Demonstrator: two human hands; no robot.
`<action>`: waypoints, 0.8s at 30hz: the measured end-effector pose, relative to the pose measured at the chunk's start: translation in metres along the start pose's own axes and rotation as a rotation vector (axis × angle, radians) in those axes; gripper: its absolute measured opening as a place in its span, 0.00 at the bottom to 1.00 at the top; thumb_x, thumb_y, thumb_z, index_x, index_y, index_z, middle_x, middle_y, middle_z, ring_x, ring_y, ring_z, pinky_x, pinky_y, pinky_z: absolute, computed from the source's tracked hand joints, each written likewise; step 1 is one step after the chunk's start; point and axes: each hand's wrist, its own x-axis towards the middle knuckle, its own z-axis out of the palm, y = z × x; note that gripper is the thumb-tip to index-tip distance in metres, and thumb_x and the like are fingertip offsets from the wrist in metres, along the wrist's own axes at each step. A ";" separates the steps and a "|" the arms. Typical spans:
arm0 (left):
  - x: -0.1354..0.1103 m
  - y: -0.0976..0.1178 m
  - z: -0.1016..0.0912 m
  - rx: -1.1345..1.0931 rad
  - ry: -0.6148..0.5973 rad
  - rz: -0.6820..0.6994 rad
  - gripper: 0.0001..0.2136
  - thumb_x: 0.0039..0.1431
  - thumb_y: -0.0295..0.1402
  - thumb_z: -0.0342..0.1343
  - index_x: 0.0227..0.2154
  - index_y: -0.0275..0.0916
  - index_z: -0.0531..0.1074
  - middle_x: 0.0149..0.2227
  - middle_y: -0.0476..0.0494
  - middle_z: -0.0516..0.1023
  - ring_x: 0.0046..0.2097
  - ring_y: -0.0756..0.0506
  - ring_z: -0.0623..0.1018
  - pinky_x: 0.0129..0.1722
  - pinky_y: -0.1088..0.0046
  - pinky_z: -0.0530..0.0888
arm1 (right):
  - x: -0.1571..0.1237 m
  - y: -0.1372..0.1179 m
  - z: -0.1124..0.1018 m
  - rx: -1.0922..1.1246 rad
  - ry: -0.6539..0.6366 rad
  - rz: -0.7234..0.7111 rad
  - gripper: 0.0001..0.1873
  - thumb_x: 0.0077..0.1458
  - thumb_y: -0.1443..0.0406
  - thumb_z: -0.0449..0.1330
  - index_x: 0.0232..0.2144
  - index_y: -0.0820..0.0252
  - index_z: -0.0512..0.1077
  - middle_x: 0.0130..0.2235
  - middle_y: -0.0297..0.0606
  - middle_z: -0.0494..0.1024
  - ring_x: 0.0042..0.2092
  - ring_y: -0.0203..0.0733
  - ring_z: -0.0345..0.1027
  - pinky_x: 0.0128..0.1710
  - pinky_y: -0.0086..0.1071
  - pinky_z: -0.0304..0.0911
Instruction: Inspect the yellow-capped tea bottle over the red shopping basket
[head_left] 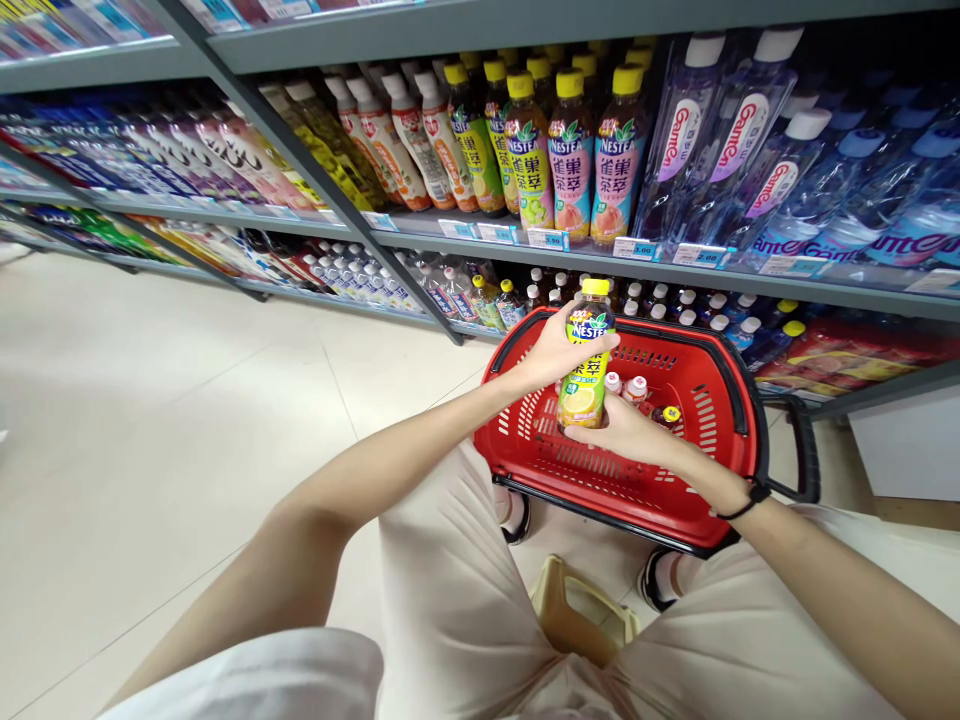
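A person stands in a shop aisle, facing tall grey shelving [525, 240] that runs away to the left along a pale tiled floor [165, 420]. Their left hand [562, 348] wraps closely around the upper part of a Nestea lemon tea bottle [582, 392], just below its yellow cap. Their right hand [619, 432] curls around the lower end of the same bottle, and a black wristband [746, 503] circles that wrist.

The bottle stands upright between the hands, above a red plastic shopping basket [637, 480] with a black rim. A black handle [804, 450] sticks out past the basket's right side. Inside lie small white-capped bottles [636, 389] and a dark bottle with a yellow cap [666, 415], close below the right hand.

On the shelf ahead, rows of Nestea bottles [570, 160] stand beside clear water bottles [720, 150], with price tags [634, 248] along the shelf's front edge. More drinks fill the shelf below. Below the basket, black-and-white shoes [514, 520] rest on the tiles, with a beige plastic object [577, 610] between them.
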 end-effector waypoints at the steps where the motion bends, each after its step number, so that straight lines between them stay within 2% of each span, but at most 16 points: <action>1: 0.000 0.000 0.000 0.003 0.002 -0.006 0.32 0.42 0.46 0.78 0.45 0.37 0.71 0.40 0.43 0.80 0.36 0.48 0.79 0.43 0.66 0.80 | 0.000 0.000 0.000 0.000 -0.001 -0.002 0.29 0.60 0.60 0.69 0.61 0.58 0.69 0.60 0.43 0.78 0.59 0.51 0.73 0.64 0.48 0.67; 9: -0.002 0.002 0.000 -0.031 0.002 0.002 0.30 0.43 0.43 0.79 0.44 0.36 0.71 0.39 0.45 0.79 0.35 0.49 0.77 0.43 0.69 0.78 | 0.000 0.001 -0.001 -0.006 -0.015 0.007 0.26 0.61 0.60 0.68 0.59 0.58 0.70 0.58 0.43 0.79 0.58 0.52 0.74 0.63 0.49 0.68; 15: -0.001 0.001 0.000 -0.004 0.008 -0.010 0.31 0.43 0.46 0.78 0.45 0.36 0.71 0.40 0.44 0.80 0.36 0.48 0.78 0.44 0.67 0.79 | 0.001 0.002 -0.001 0.006 -0.018 0.003 0.28 0.60 0.60 0.69 0.60 0.58 0.69 0.59 0.44 0.78 0.60 0.53 0.73 0.66 0.51 0.65; 24: -0.001 0.001 0.000 0.028 0.005 -0.007 0.31 0.44 0.48 0.77 0.44 0.36 0.70 0.40 0.43 0.79 0.37 0.48 0.78 0.44 0.67 0.79 | 0.000 0.003 0.000 0.013 -0.012 0.024 0.26 0.61 0.58 0.69 0.57 0.58 0.69 0.56 0.43 0.79 0.56 0.51 0.74 0.61 0.50 0.69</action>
